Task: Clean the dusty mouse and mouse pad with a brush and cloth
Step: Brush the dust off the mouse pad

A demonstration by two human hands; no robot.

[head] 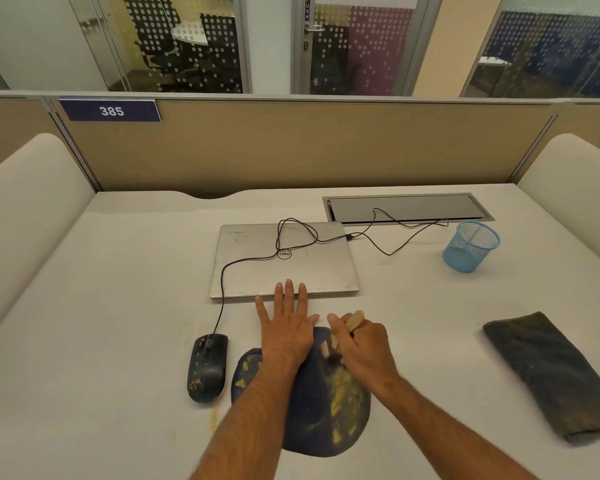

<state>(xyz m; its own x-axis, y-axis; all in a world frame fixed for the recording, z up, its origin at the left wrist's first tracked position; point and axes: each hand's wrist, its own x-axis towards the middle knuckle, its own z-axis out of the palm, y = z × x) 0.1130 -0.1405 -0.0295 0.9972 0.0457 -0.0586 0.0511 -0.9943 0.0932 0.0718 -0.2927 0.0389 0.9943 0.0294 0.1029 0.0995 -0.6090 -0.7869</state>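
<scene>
**Brushing the pad, far edge first**

While the left hand (286,327) lies flat with fingers straight, pressing the far-left part of the dark blue rounded mouse pad (312,424) onto the white worktop (118,306), the right hand (364,344) grips a small wooden-handled brush (352,322), bristle end down on the pad's far edge. The yellow dust lies mostly toward the person from the brush, in a band running near-to-far along the pad's right half, so the coming strokes likely need to travel back toward the body or off the right edge. The right hand is the nearer one to that band.

The black corded mouse (207,368), spotted with the same dust, sits just left of the pad, its long axis pointing away from the person, nearer the left hand. The dark folded cloth (548,375) lies well apart to the right, untouched.

The brush bristles are small and dark against the pad and hard to make out; both forearms cover part of the pad's surface.
</scene>
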